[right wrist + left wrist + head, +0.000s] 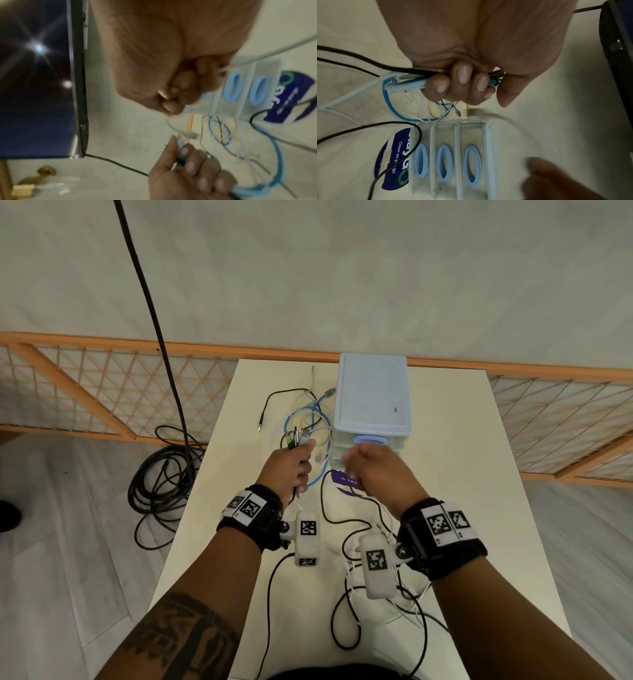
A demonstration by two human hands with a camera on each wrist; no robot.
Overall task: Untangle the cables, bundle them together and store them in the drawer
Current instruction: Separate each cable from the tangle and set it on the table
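Cables [310, 419] bunched in left hand [287, 470] grip, plug ends protruding above fist

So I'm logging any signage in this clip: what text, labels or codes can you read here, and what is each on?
"Clean as y.. go": white print on the blue sticker on the table, a black cable crossing the middle word.
Larger white letters above that line: cut off, unreadable.
Green arrow-circle logo on the same sticker: no words.
Square black-and-white marker codes on the wrist bands: patterns, not text.
Small dark mark on the drawer unit top: too small.
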